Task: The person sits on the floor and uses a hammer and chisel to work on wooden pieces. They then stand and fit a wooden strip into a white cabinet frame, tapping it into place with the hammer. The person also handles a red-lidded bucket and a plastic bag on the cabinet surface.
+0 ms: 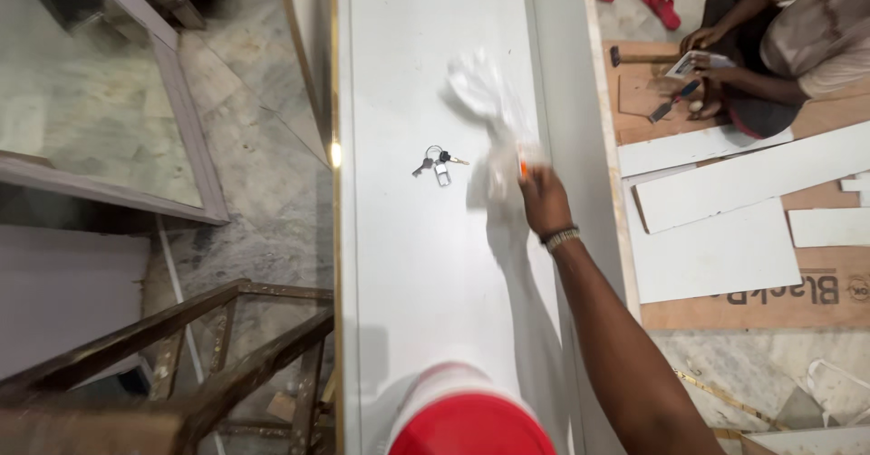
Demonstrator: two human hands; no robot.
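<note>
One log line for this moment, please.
right hand: holds white cloth on white panel | keys: beside cloth | left hand: unseen

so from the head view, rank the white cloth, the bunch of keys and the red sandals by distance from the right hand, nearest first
1. White crumpled cloth, gripped in the right hand, on the white panel.
2. Bunch of metal keys, to its left on the panel.
3. Red sandals, far up right on the floor.
</note>
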